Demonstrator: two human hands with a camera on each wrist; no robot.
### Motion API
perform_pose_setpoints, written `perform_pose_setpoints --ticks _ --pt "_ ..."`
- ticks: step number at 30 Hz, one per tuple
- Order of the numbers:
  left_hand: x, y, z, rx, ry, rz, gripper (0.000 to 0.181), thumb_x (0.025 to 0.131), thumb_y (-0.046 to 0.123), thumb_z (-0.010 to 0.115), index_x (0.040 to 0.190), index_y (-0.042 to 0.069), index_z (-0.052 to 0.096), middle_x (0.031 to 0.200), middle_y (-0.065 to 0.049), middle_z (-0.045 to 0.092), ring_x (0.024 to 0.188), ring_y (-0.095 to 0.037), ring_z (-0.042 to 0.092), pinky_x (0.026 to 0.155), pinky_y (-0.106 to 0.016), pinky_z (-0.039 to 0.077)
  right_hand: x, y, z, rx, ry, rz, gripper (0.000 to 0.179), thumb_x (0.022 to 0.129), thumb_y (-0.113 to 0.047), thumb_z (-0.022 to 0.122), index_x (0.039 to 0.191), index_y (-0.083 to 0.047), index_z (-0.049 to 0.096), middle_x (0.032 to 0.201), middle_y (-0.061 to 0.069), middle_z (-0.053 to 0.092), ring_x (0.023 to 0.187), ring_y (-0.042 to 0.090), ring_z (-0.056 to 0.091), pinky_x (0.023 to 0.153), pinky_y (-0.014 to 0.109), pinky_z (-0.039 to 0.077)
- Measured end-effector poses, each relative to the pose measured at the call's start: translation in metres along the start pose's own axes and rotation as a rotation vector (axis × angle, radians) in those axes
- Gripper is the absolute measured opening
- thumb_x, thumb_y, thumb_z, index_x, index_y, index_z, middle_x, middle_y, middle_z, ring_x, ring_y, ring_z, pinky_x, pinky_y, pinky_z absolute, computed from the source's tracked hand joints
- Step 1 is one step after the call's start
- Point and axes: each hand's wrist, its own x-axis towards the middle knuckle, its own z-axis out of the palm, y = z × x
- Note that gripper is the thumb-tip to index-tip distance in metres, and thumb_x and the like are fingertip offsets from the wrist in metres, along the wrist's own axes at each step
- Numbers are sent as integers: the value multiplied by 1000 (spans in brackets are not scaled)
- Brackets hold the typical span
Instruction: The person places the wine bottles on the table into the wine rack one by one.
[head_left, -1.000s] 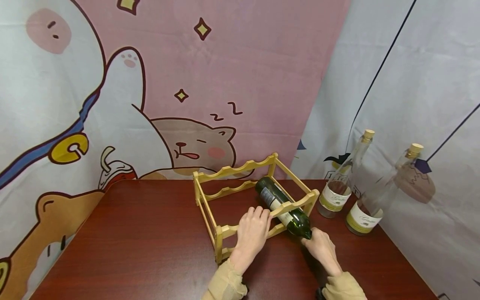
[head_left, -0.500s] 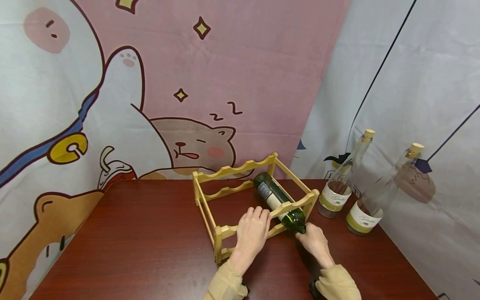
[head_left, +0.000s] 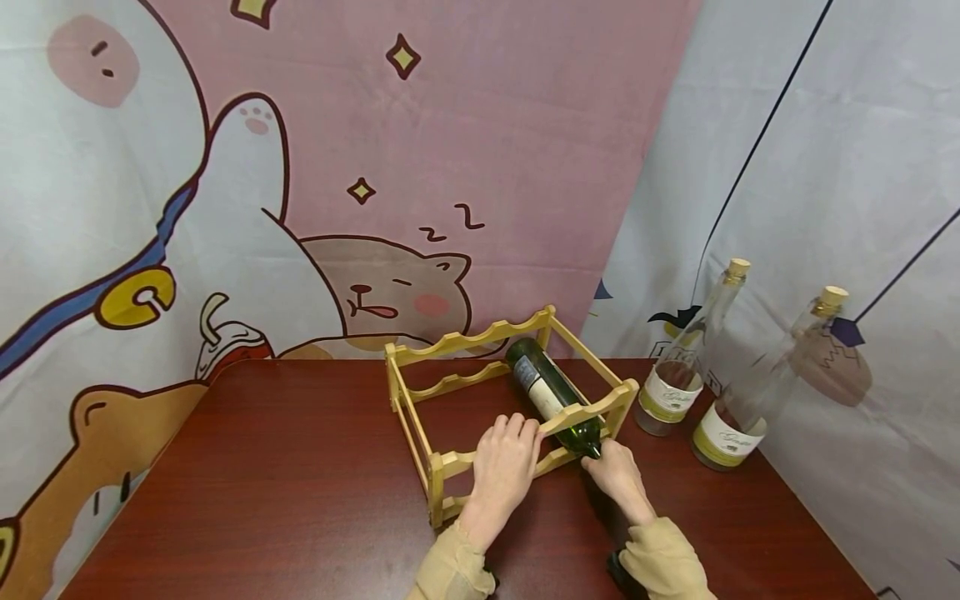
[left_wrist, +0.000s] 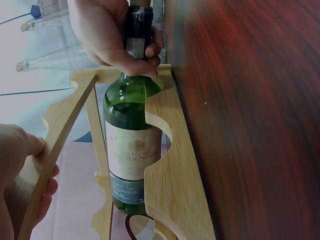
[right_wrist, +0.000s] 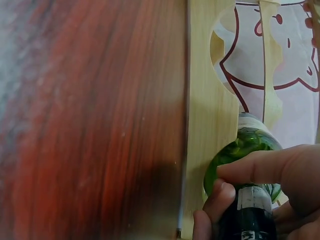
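A green wine bottle with a cream and blue label lies in the right part of a light wooden wine rack, on its lower level. Its base points to the back and its neck to the front. My right hand grips the dark-wrapped neck just outside the front rail; in the right wrist view the thumb and fingers curl round it. My left hand holds the rack's upper front rail, fingers over the top. In the left wrist view the bottle's label shows behind the scalloped lower rail.
Two clear corked bottles, one nearer the rack and another further right, stand by the right wall cloth. The rack sits on a reddish-brown table. A printed cartoon cloth hangs behind the table.
My right hand has moved left and away from me, sliding the wine bottle deeper into the rack. The left hand stays on the upper front rail, and the rack has not moved.
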Motion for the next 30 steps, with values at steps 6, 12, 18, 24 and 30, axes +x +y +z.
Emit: perform_pose_setpoints --ticks 6,12,18,24,30 --pt "-1 2 1 -5 -21 -6 12 84 28 69 83 17 67 74 2 60 66 -16 54 55 -24 45 5 -2 7 2 -14 10 16 75 -14 63 76 2 60 73 13 60 64 23 51 56 39 43" --pt "0 3 0 -1 -29 -1 12 85 28 69 84 17 67 75 2 60 66 -16 54 56 -23 45 6 -4 10 40 -15 17 19 76 -13 64 81 4 59 74 14 60 65 23 51 57 39 44" --pt "0 2 -1 3 -38 -6 12 87 29 67 84 17 67 75 2 60 67 -16 54 57 -23 45 7 -6 11 53 -10 0 18 75 -12 64 79 4 58 71 13 59 65 22 50 57 37 43" --pt "-1 0 0 3 -25 -2 12 86 28 68 83 17 67 75 2 60 66 -16 53 56 -23 45 10 -7 13 54 -14 -8 16 75 -12 64 77 3 57 70 11 56 64 22 47 55 34 40" --pt "-1 -1 0 7 -28 1 12 86 28 68 85 17 67 75 2 59 65 -16 53 56 -23 45 12 -9 14 56 -6 -21 20 74 -12 64 83 5 59 75 15 61 66 23 51 57 37 43"
